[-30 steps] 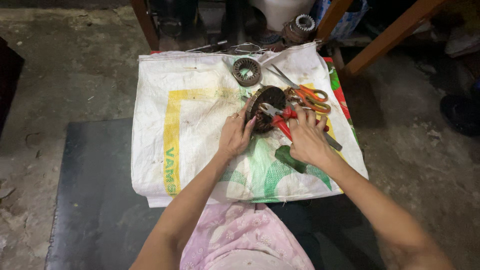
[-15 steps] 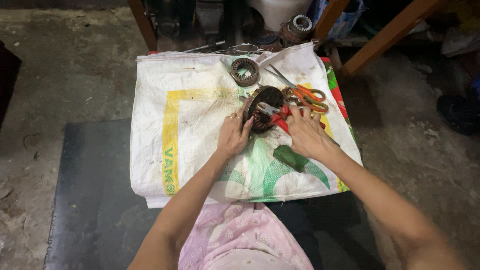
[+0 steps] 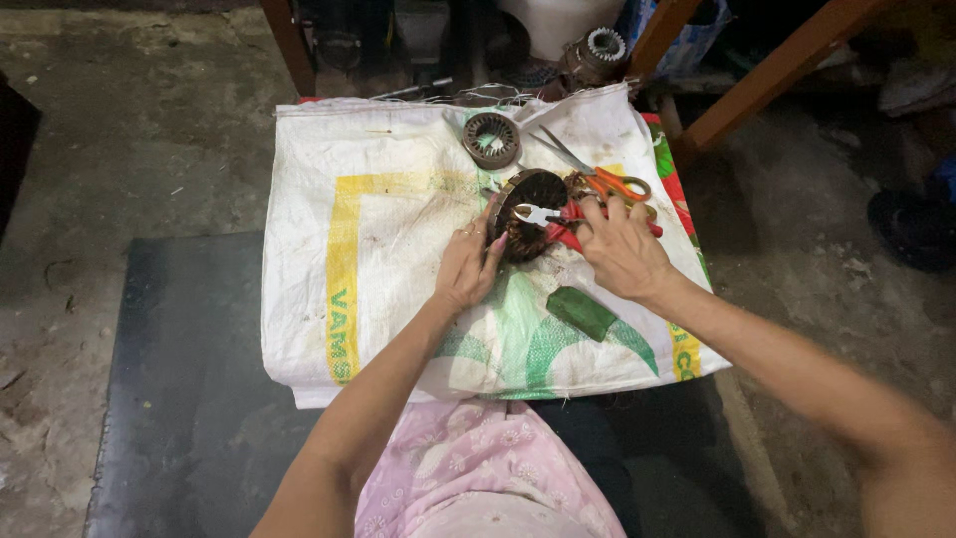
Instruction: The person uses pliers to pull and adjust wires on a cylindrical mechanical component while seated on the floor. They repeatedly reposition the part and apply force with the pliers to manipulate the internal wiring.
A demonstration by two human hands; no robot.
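Two hands meet over a dark round motor stator (image 3: pixel 530 211) that lies on a white woven sack (image 3: pixel 398 239) spread over the bench. The left hand (image 3: pixel 466 267) sits just below and to the left of the stator, fingers curled against its near rim, steadying it; its grip is partly closed around that edge, not wrapped fully round. The right hand (image 3: pixel 622 249) lies to the stator's right, fingers bent down onto the red handles of a pair of pliers (image 3: pixel 558 221); whether it has the handles fully clasped I cannot tell. The pliers' long axis runs roughly left to right, from the right grip across toward the left one, with the pale metal nose resting over the stator's face. So the stator lies between the two grips, touching the left and reached by the tool from the right.

Beyond the right grip, orange-handled scissors (image 3: pixel 597 177) point away up the sack. A second, smaller stator ring (image 3: pixel 491 139) sits farther off, well apart from both hands. A green flat block (image 3: pixel 582 313) lies just nearer than the right wrist.
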